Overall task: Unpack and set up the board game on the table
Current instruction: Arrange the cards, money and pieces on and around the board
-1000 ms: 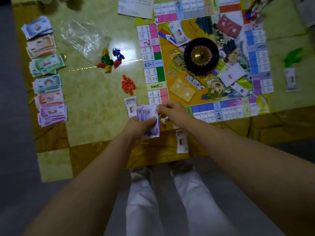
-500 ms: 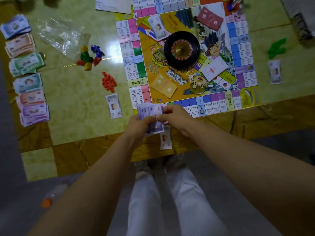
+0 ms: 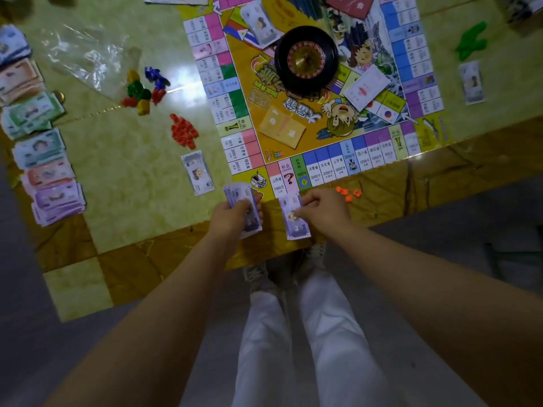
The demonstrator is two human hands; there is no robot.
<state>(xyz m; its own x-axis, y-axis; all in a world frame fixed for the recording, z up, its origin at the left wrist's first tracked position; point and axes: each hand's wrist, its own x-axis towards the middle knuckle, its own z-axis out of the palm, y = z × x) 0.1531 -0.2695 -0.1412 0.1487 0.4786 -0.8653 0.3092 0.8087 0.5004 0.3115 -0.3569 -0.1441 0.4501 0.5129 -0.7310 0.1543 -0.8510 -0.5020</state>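
Note:
The game board (image 3: 408, 69) lies open on the table with a black roulette wheel (image 3: 307, 58) at its centre. My left hand (image 3: 230, 214) grips a fanned stack of purple play notes (image 3: 245, 201) at the near table edge. My right hand (image 3: 324, 211) pinches a single purple note (image 3: 293, 221) that lies on the table just below the board's near edge. Another single note (image 3: 197, 173) lies left of the board's corner, and one more (image 3: 471, 83) lies right of the board.
Sorted piles of play money (image 3: 44, 148) line the table's left side. Coloured pawns (image 3: 144, 89), a clear plastic bag (image 3: 85, 57) and a heap of red houses (image 3: 183, 130) lie left of the board. Small orange pieces (image 3: 348, 193) sit by my right hand; green pieces (image 3: 470, 39) lie far right.
My right hand has drawn one purple note away from the stack in my left hand and brought it down onto the table. The view has shifted closer.

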